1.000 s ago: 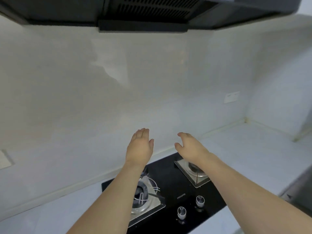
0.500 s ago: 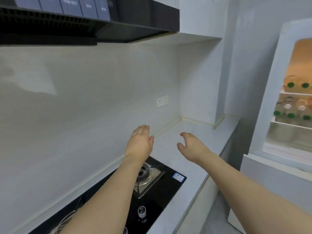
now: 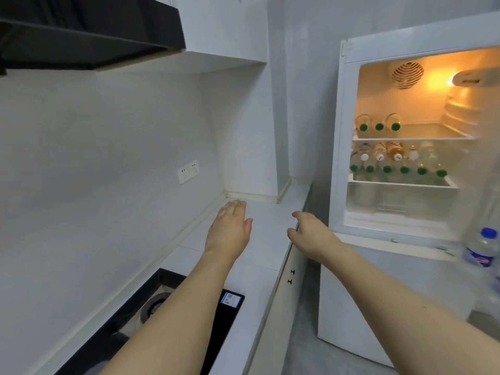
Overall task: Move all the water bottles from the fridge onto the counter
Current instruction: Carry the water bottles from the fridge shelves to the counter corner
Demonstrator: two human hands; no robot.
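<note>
- Nearest the camera, two bare forearms reach forward over the black stove [image 3: 216, 315] and the white counter [image 3: 267, 231].
- The left hand [image 3: 230, 228] floats flat above the counter, fingers straight and together, holding nothing.
- The right hand [image 3: 311, 234] hangs past the counter's front edge, fingers loosely curved, its grip empty too.
- Beyond and to the right stands the open fridge [image 3: 341, 158], lit inside.
- The water bottles [image 3: 397, 169] lie in it: a row of green caps on the middle shelf with white-capped ones just behind, and three more [image 3: 378, 125] on the shelf above.
- Their caps face outward, so each bottle's long axis seems to run front to back.
- A blue-capped bottle [image 3: 481, 247] stands upright at the far right, blurred, apparently in the door.
- The bottles lie up and to the right of both hands; the right hand is nearer and likely reaches first.
- No bottle is on the counter.
</note>
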